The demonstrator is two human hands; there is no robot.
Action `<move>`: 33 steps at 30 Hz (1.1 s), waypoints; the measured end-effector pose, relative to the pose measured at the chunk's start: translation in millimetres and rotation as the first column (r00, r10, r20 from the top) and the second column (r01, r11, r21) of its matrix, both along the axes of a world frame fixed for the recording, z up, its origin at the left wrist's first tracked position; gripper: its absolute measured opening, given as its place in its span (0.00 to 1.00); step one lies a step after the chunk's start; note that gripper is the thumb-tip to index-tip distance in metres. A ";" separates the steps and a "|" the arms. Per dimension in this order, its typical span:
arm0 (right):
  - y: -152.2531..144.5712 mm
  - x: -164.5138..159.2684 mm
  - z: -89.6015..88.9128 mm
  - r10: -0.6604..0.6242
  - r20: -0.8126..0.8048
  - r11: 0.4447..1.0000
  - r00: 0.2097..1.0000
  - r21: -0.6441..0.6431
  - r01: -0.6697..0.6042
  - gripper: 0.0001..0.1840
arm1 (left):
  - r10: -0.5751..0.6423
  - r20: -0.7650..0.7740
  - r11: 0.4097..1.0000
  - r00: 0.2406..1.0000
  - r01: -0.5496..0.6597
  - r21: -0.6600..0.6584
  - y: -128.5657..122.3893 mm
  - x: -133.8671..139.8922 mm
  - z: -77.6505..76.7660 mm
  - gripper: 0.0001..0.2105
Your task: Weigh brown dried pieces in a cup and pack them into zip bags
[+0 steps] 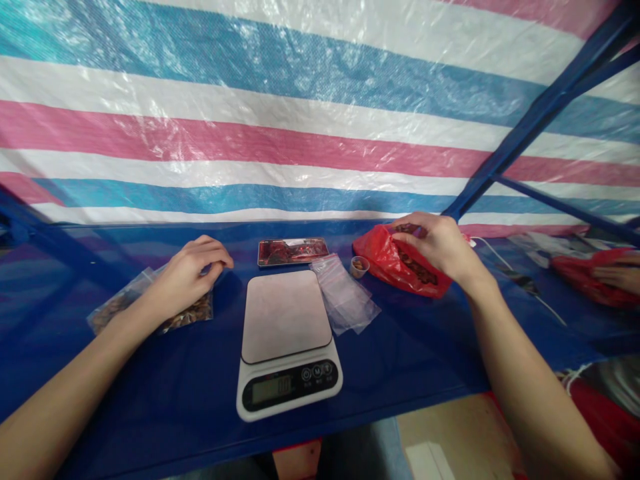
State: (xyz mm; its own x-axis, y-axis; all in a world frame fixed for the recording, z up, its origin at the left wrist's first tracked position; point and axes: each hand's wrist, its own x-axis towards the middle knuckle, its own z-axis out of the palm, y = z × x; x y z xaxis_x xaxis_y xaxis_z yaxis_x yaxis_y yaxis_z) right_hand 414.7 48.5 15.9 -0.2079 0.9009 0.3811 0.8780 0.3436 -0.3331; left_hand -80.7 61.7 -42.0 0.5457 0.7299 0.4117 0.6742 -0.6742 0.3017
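My left hand (195,270) rests over clear zip bags (193,315) of brown pieces, fingers loosely curled and thumb tip near the index finger, with nothing visible in it. My right hand (435,240) is at the mouth of a red plastic bag (373,247), thumb and index finger at its edge. Dark brown pieces (417,267) show inside. Left of that bag stands a small clear cup (359,268) with some brown pieces. Between my hands sits a white kitchen scale (287,320), its pan bare and its display seeming to read zero.
Flat zip bags (345,297) lie beside the scale. A phone-like slab (293,252) with a glossy reflective face lies behind it. At far right another person's hand (620,272) touches a second red bag (575,277). A cable (545,307) crosses the blue tabletop (390,360); blue frame bars (525,127) slant up.
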 end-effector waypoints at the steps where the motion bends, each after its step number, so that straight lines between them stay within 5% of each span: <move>1: -3.4 -6.5 2.0 0.006 -0.027 1.000 1.000 0.015 -0.006 0.12 | -0.001 0.006 1.000 1.000 0.001 0.006 -0.1 0.2 -0.2 0.14; 11: -12.9 -57.2 -18.9 0.367 -0.066 0.925 0.928 -0.075 -0.372 0.08 | 0.016 0.006 1.000 1.000 -0.015 -0.010 -1.1 2.0 2.9 0.14; 33: -7.3 -49.5 -24.4 0.478 -0.037 0.872 0.877 -0.098 -0.479 0.10 | -0.027 -0.009 0.999 1.000 0.027 0.023 1.3 -2.3 -2.2 0.14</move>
State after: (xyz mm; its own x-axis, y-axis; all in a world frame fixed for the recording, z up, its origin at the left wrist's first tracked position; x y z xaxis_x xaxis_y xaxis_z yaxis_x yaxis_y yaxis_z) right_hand 365.2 41.2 -8.5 -0.6199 0.7258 0.2981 0.6105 0.6848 -0.3978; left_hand -83.1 63.1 -44.2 0.5687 0.7051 0.4236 0.6581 -0.6990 0.2800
